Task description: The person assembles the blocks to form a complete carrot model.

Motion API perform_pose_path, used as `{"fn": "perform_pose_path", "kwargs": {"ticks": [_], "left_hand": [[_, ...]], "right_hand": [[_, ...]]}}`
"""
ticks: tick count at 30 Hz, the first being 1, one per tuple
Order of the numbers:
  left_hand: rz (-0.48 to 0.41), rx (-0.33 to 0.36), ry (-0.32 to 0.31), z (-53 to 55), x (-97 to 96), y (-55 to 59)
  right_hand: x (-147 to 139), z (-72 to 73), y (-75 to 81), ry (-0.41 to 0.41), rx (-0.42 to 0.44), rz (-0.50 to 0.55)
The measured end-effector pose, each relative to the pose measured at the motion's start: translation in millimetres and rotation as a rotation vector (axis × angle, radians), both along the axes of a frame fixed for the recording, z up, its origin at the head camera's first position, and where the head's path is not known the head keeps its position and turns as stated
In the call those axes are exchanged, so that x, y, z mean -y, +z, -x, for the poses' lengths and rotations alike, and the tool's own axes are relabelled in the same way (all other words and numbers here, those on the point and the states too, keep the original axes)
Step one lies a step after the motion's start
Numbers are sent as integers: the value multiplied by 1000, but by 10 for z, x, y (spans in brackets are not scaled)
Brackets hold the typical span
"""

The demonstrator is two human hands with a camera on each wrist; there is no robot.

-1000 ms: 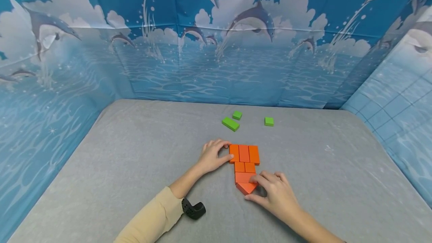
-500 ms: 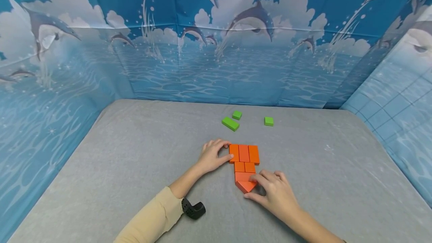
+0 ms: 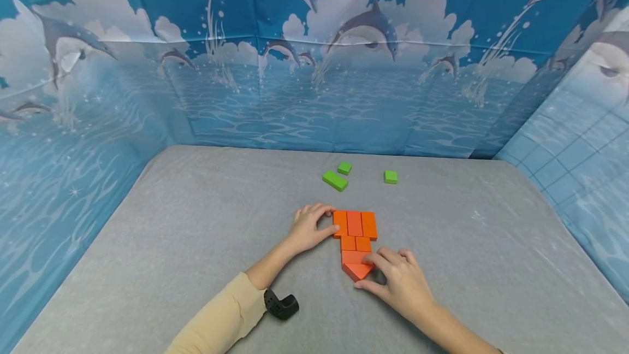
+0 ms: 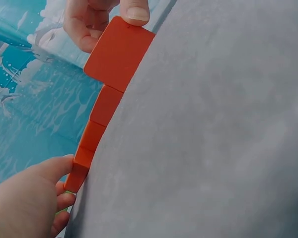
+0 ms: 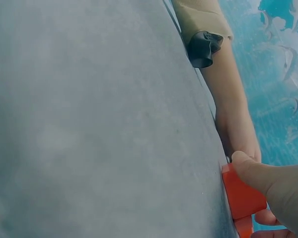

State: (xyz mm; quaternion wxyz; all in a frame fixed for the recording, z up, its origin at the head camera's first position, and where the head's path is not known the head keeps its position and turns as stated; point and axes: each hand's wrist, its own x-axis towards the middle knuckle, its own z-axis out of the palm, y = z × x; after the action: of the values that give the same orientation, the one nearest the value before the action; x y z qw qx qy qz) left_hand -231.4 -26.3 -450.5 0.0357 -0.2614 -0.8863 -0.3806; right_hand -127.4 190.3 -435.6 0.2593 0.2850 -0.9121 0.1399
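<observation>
Flat orange blocks lie together in a T-like figure on the grey cloth. Three upright rectangles form its far row, above two small squares (image 3: 348,243), a wide rectangle (image 3: 351,257) and a triangular block (image 3: 357,271) pointing toward me. My left hand (image 3: 309,228) pinches the left rectangular block (image 3: 341,218) of the far row, thumb at its near side. At the near end, my right hand (image 3: 402,283) pinches the triangular block between thumb and fingers; the left wrist view shows its broad orange side (image 4: 120,52). The right fingers partly cover the wide rectangle.
Beyond the figure lie a long green block (image 3: 335,181) and two small green blocks, one beside it (image 3: 344,167) and one farther right (image 3: 390,177). A black device (image 3: 282,305) sits at the left sleeve's cuff. A dolphin-print curtain (image 3: 304,108) surrounds the grey surface (image 3: 196,206).
The right hand has shifted the triangular block slightly away from me, closer against the wide rectangle. My left hand has stayed at the far row.
</observation>
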Motion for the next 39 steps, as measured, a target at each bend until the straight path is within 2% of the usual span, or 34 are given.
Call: {"fn": "perform_pose_path", "kwargs": {"ticks": [6,11,16,20,23,26,28,32,34,39], "left_hand": [[6,5,1,-43,-10,25],[27,3,-11,-158,-33,58],[74,-60,-3,-248,-40,-10],[92,-117,12,-269,-47,-67],[90,-134,18,-270,-53,-80],[89,-144,20,-273,-49,-80],[90,-151,20,-275,-44,-78],[84,-148,23,-276,-37,-68],[85,-144,24,-276,-35,-66],[99,-153,19,-272,-37,-72]], "right_hand": [[-6,-3,-1,-1,3,4],[-10,-5,-9,2,5,9],[-10,-4,-12,-1,9,3],[-8,-5,-13,-6,14,-1],[-9,-6,-9,-6,27,5],[-21,2,30,-12,62,-14],[-41,36,94,2,117,-20],[-115,250,298,49,260,24],[-160,434,389,75,313,98],[-220,953,487,48,397,260]]}}
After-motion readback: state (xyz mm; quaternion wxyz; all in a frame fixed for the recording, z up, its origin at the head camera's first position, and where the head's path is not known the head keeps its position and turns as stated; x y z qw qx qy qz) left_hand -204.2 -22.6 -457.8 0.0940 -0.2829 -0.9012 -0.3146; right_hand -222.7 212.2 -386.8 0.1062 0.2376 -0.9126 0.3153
